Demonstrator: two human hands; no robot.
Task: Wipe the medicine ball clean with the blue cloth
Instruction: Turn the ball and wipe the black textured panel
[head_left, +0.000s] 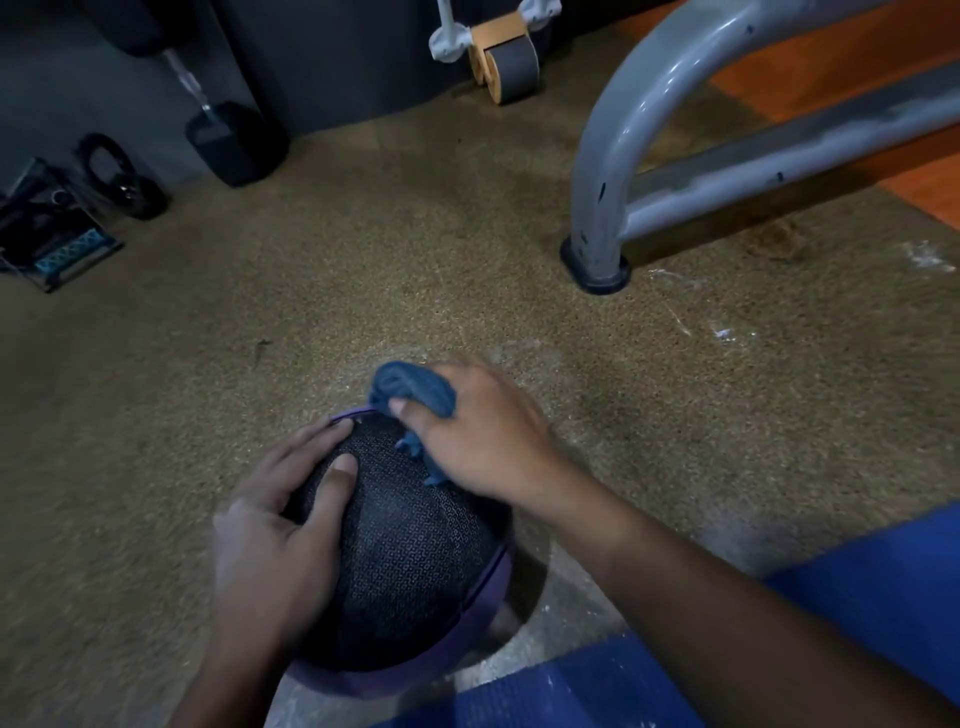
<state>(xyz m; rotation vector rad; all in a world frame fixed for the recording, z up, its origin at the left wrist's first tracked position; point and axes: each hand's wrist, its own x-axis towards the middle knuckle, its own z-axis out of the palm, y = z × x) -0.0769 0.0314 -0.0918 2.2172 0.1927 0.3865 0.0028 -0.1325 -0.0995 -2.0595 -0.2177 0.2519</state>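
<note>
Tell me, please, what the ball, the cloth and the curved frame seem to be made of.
Medicine ball: probably rubber, matte black with a fine embossed grip pattern and purple bands. Blue cloth: soft woven fabric, bunched and creased in the right hand. Curved frame: likely painted metal tube, glossy grey, with dark chips in the paint.

We saw two bare forearms, one reaching in from the near left and one from the near right, with no sleeve, watch, band or ring showing on either. The left hand (270, 530) and the right hand (483, 436) wore no gloves, and the fingers (340, 467) had short, plain nails. At the near right edge we made out blue clothing (872, 577) over what looked like the legs, a ribbed or finely textured fabric flecked here and there with small white specks. Nothing else of the person came into view.
</note>
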